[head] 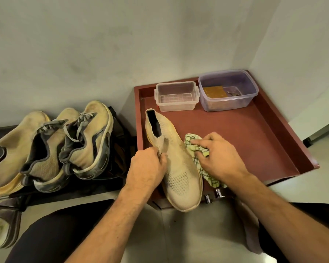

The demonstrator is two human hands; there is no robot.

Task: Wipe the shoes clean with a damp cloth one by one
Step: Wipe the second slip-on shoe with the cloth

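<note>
Knees: dark trousers [51, 238] at the bottom edge.
Left hand [146, 168]: fingers curled round the shoe's [179, 175] near side, gripping its knit.
Right hand [218, 156]: clutches the cloth [195, 147] and presses it to the shoe's far side.
Shoe: beige slip-on lying in the red tray [254, 133], toe over the near rim.
Tray back: clear box [177, 96], purple tub [228, 90].
Left: three worn shoes [51, 147] on a dark rack [65, 192].

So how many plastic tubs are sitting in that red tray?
2. A small clear tub stands at the back left of the red tray; a bigger purple-tinted tub stands beside it in the back right corner. None seems hidden.
</note>
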